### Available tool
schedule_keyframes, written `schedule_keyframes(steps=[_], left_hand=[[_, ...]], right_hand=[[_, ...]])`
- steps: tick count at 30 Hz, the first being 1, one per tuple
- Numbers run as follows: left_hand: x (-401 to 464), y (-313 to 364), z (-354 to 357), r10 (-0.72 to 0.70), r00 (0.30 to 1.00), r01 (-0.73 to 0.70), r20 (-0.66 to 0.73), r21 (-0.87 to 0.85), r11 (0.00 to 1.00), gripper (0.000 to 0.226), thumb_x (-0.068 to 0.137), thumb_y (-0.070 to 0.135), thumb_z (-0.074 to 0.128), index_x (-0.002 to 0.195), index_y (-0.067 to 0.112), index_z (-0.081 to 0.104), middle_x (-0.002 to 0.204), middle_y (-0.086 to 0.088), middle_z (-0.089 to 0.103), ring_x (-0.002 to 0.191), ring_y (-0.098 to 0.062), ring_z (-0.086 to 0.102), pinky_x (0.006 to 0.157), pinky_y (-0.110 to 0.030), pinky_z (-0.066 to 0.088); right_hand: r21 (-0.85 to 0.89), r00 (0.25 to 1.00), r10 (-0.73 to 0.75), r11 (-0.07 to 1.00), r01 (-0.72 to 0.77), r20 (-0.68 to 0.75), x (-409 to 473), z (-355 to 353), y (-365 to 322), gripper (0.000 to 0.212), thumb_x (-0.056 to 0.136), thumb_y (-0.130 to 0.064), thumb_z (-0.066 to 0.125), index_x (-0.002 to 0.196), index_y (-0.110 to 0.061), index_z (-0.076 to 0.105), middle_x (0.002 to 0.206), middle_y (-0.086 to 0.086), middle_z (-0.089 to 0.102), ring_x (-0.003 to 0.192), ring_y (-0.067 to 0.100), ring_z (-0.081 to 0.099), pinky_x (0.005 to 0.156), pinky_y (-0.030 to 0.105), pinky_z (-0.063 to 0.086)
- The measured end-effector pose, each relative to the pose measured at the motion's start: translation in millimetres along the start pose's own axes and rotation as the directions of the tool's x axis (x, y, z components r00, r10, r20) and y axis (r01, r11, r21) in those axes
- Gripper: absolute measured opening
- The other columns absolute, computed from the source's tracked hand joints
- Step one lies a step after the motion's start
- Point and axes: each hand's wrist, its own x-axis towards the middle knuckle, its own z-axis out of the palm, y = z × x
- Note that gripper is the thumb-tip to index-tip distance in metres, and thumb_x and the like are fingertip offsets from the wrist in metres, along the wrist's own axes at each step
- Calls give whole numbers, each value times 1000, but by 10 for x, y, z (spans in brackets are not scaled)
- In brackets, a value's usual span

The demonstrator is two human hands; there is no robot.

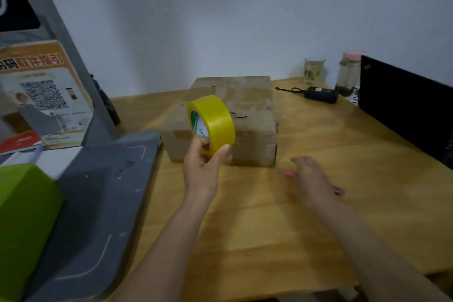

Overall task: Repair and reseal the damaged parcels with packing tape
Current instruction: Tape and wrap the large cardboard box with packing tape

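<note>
Item one, the roll of yellow packing tape (212, 123): we hold it upright and raised in our left hand (204, 167), fingers hooked through the core and thumb pressed on the outer band, so the hand is clamped on the roll; it sits in front of the near left part of the parcel from this view. Item two, the cardboard parcel (247, 115): a brown box lying flat on the wooden table (269, 240), its top scuffed, with patches of old tape and small dark tears. Item three, our right hand (310, 180): low over the table just right of the parcel's near corner, fingers extended and loosely apart, holding nothing that we can make out, though motion blurs it. Item four, a pink pen-like object (289, 173): on the table beneath that hand, partly covered; whether the hand touches it we cannot tell. Further out, right: a black power adapter (321, 94) with its cable, a glass cup (313, 71), a jar with a pink lid (349, 73), and a dark screen (404, 105) at the edge. Left: a grey stand base (103, 191), a printed sign with a QR code (44, 95), and a green box (22, 223) in the near corner.
</note>
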Motion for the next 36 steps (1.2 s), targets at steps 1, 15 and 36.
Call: schedule_keyframes(steps=[1, 15, 36], left_hand=[[8, -28, 0, -8, 1000, 8, -1, -6, 1000, 27, 84, -1, 70, 78, 17, 51, 77, -3, 54, 62, -2, 50, 58, -14, 42], [325, -64, -349, 51, 993, -41, -111, 96, 995, 16, 86, 11, 72, 86, 14, 56, 91, -13, 62, 79, -21, 59, 71, -36, 51], [768, -70, -695, -73, 992, 91, -100, 190, 978, 16, 86, 27, 72, 84, 30, 56, 102, -9, 64, 96, -32, 64, 86, -53, 55]], right_hand=[[72, 999, -1, 997, 4, -42, 8, -4, -81, 41, 97, -9, 47, 137, -9, 43, 134, 9, 46, 127, 26, 39, 101, 33, 32], [747, 972, 226, 657, -102, -67, 315, -92, -717, 54, 97, -40, 48, 143, -16, 35, 118, -8, 45, 109, 10, 44, 88, 29, 39], [929, 942, 334, 343, -140, 19, 172, -179, -768, 40, 101, -29, 39, 139, -38, 43, 135, -11, 41, 113, 8, 36, 83, 26, 34]])
